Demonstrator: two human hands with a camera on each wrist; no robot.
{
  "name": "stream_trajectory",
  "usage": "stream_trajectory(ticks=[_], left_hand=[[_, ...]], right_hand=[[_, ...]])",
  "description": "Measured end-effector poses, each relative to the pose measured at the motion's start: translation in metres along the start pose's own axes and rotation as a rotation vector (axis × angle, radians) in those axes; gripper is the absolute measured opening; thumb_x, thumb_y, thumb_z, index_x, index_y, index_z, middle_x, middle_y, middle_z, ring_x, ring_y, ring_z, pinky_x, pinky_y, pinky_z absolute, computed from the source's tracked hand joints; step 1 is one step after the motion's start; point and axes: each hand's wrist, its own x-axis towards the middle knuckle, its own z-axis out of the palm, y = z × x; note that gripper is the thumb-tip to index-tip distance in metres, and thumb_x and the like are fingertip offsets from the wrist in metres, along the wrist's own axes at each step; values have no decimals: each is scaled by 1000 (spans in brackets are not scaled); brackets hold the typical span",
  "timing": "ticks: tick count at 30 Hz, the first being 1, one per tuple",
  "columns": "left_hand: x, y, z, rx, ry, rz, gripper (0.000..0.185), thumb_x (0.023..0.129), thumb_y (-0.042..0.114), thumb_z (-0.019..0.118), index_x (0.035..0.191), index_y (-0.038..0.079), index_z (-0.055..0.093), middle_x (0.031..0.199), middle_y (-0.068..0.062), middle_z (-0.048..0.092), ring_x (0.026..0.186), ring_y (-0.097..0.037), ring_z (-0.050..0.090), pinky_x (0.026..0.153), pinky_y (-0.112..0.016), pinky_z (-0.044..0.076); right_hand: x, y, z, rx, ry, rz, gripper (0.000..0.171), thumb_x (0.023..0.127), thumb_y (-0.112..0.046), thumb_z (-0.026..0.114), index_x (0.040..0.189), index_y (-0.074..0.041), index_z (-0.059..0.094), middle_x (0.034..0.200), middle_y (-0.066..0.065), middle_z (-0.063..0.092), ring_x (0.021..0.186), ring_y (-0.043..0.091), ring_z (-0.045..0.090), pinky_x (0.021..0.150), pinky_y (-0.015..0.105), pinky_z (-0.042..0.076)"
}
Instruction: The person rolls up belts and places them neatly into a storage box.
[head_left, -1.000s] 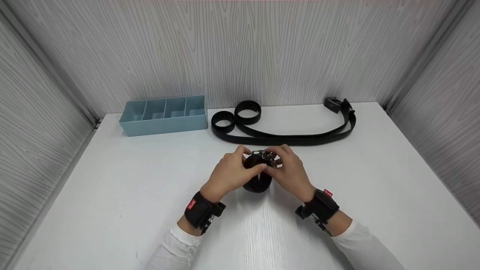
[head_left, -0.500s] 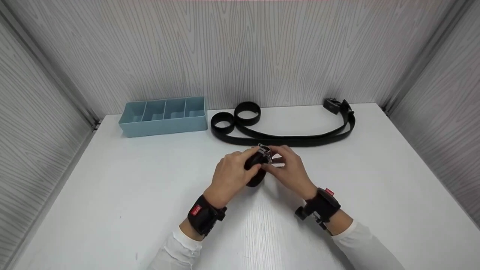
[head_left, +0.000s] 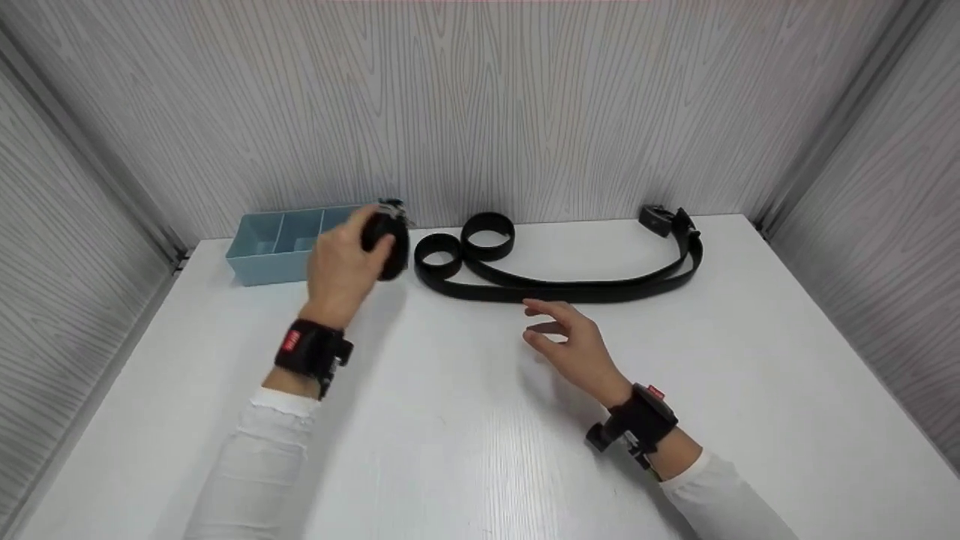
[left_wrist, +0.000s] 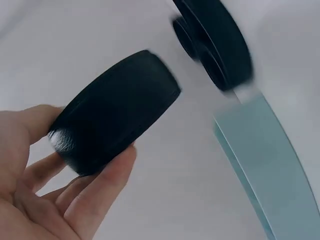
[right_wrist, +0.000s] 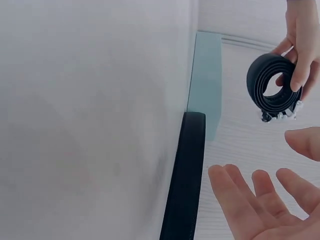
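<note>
My left hand (head_left: 369, 244) grips a rolled black belt (head_left: 394, 251) with a silver buckle (head_left: 393, 204) on top, held in the air at the right end of the blue divided tray (head_left: 262, 251). The left wrist view shows the roll (left_wrist: 115, 120) pinched between thumb and fingers (left_wrist: 107, 175), with the tray wall (left_wrist: 270, 165) beside it. My right hand (head_left: 546, 327) hovers over the middle of the white table (head_left: 450, 435), fingers relaxed and spread, holding nothing. Seen from the right wrist, the roll (right_wrist: 272, 90) hangs beyond my open fingers (right_wrist: 250, 200).
A second, long black belt (head_left: 570, 289) lies along the back of the table, its left end curled into two loops (head_left: 487, 232) and its buckle (head_left: 660, 217) at the far right. Grey panel walls close in the back and both sides.
Both hands held the rolled belt at the table's centre. The right hand has let go and stayed there; the left hand has carried the roll back and left to the tray.
</note>
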Motion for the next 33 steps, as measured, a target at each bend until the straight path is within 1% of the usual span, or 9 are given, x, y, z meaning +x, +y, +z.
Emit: stream_trajectory(ticks=[3, 5, 8, 11, 14, 18, 23, 30, 33], left_hand=[[35, -33, -15, 28, 62, -88, 48, 102, 24, 69, 147, 11, 58, 131, -27, 66, 117, -46, 66, 94, -59, 56], [52, -56, -21, 42, 103, -141, 48, 103, 23, 67, 148, 10, 57, 135, -26, 64, 122, -46, 63, 99, -61, 52], [71, -86, -23, 80, 158, -222, 48, 103, 20, 65, 149, 8, 55, 136, -28, 63, 123, -49, 61, 100, -63, 50], [81, -110, -17, 126, 181, -292, 48, 103, 17, 64, 148, 5, 54, 134, -31, 63, 120, -52, 62, 98, -65, 50], [85, -128, -5, 154, 167, -324, 47, 103, 15, 64, 148, 2, 54, 134, -32, 62, 119, -53, 61, 98, -66, 50], [83, -142, 6, 145, 111, -342, 47, 103, 12, 63, 147, 1, 54, 139, -30, 61, 122, -52, 61, 100, -66, 49], [73, -148, 7, 135, -14, -379, 48, 103, 9, 60, 150, 1, 52, 142, -30, 58, 124, -52, 59, 101, -65, 49], [69, -155, 2, 191, -127, -342, 50, 104, 11, 58, 152, 0, 47, 141, -36, 55, 125, -56, 56, 101, -70, 46], [70, -153, 1, 238, -180, -337, 51, 105, 12, 56, 153, -1, 44, 141, -38, 53, 124, -58, 55, 101, -70, 46]], right_hand=[[0, 0, 1, -9, -29, 22, 48, 95, -1, 74, 141, -1, 61, 135, 19, 63, 111, 33, 71, 95, 43, 59], [-1, 0, 2, -7, -40, 31, 46, 96, -2, 74, 141, -2, 62, 135, 18, 63, 111, 31, 71, 94, 43, 59], [-1, -1, 3, -5, -44, 36, 45, 96, -4, 74, 140, -4, 63, 135, 17, 64, 110, 30, 72, 92, 40, 60], [-3, -1, 2, -4, -50, 41, 44, 97, -5, 74, 139, -6, 64, 133, 17, 65, 109, 29, 72, 90, 36, 61], [-4, 0, 1, -20, -60, 46, 43, 97, -6, 74, 139, -7, 65, 132, 16, 66, 108, 29, 73, 88, 36, 61], [-3, 1, 1, -49, -83, 33, 43, 97, -7, 74, 140, -9, 65, 131, 12, 67, 106, 26, 73, 89, 38, 61], [-3, -2, 2, -58, -99, 19, 44, 97, -8, 74, 140, -11, 65, 131, 11, 67, 105, 23, 73, 89, 40, 61], [-4, -4, 2, -63, -123, 22, 44, 97, -7, 74, 140, -12, 65, 131, 10, 67, 106, 22, 73, 90, 42, 61], [-4, -4, 1, -69, -124, 18, 43, 97, -7, 74, 138, -11, 66, 130, 10, 68, 105, 23, 73, 91, 44, 60]])
